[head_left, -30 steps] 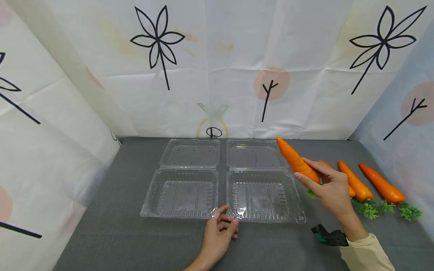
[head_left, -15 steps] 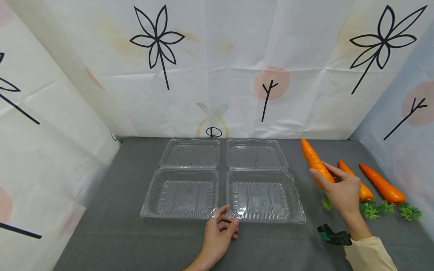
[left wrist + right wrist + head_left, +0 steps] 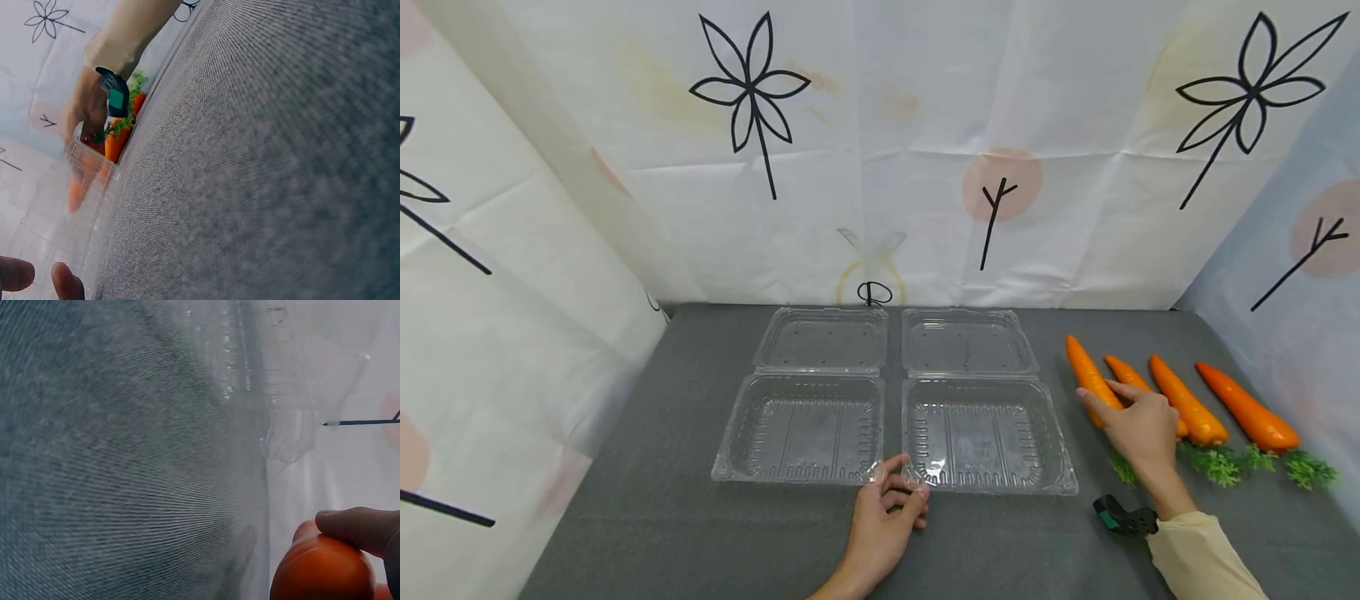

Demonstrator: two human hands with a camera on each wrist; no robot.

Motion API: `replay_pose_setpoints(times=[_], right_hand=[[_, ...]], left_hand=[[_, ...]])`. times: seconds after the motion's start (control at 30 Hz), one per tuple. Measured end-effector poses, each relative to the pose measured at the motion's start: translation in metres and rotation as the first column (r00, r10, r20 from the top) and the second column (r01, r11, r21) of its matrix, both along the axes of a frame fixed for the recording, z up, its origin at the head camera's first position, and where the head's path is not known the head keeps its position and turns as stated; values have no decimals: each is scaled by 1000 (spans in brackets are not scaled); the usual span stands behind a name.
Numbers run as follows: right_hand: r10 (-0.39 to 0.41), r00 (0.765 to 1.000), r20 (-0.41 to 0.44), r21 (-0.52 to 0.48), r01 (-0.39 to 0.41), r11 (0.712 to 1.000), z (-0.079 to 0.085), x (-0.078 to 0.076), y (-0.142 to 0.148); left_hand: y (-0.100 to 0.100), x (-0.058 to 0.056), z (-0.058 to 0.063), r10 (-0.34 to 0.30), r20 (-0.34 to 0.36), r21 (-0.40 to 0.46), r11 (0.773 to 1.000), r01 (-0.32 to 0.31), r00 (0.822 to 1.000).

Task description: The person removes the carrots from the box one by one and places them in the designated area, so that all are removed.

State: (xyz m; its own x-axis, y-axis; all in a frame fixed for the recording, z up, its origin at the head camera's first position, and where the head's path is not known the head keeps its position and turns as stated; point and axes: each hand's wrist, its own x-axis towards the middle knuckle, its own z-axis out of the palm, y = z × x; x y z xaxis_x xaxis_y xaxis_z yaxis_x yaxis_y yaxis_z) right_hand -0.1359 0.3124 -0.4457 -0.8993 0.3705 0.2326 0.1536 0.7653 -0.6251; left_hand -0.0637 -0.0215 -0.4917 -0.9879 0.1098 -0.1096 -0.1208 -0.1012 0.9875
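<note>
My right hand (image 3: 1138, 425) grips an orange carrot (image 3: 1084, 367) with a green leafy top, low at the left end of a row of carrots. In the right wrist view the thumb (image 3: 356, 526) lies on the thick end of this carrot (image 3: 322, 572). My left hand (image 3: 880, 529) rests at the near corners of two clear plastic clamshell boxes, the left box (image 3: 805, 477) and the right box (image 3: 992, 485). Its fingers touch those corners. Both boxes lie with lids folded back, nothing inside. The left wrist view shows two fingertips (image 3: 65, 281) apart beside clear plastic.
Three more carrots lie right of the held one: a partly hidden carrot (image 3: 1123, 371), a middle carrot (image 3: 1187, 404) and a far-right carrot (image 3: 1247, 408). Grey cloth (image 3: 700, 542) covers the table. A patterned white curtain (image 3: 925, 100) stands behind and at the sides.
My right hand has carried the carrot rightward from beside the right box, then lowered it next to the other carrots. The left hand and both boxes stay put.
</note>
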Motion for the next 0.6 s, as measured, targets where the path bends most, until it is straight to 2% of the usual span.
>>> replay_pose_setpoints(times=[0.2,0.4,0.6], right_hand=[[20,1000,14,54,-21,998,-9,-4,1],[3,998,59,74,-7,997,-12,-8,0],[0,998,64,94,-6,996,-16,-9,1]], left_hand=[[0,0,-1,5,-7,0,1000,-5,1000],[0,1,0,0,-6,-1,1000,0,1000],[0,-1,0,-8,-2,-26,1000,8,1000]])
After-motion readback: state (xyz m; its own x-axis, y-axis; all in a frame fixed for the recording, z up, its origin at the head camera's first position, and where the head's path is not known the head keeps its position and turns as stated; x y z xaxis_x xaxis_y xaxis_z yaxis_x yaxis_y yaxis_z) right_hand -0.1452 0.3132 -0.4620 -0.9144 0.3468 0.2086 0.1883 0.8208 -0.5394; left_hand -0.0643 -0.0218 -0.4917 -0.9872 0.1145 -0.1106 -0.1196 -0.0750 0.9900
